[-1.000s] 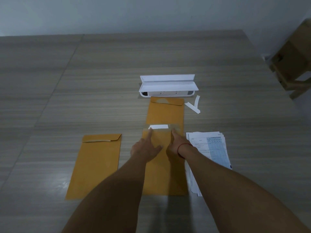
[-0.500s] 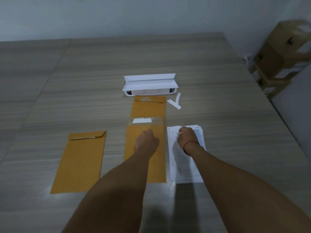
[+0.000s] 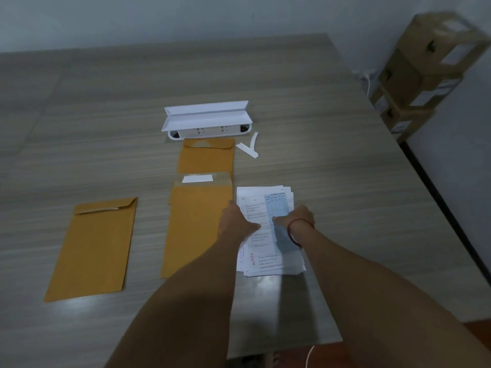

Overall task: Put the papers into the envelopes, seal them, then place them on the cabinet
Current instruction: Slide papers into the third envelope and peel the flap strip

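Grey wood-grain table point(image 3: 345, 181). A fanned stack of printed white papers point(image 3: 265, 257) lies just right of an open-flapped brown envelope point(image 3: 196, 229) — bare tabletop beyond its right edge. The left hand point(image 3: 235, 221) and right hand point(image 3: 299, 216) rest on it — whether the fingers grip cannot be told.

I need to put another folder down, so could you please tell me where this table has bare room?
Free: the grey wood-grain table behind the white plastic tray, right of the white printed papers, and left of the leftmost brown paper envelope. Crowded: the centre, with the far envelope, open envelope and white strips.
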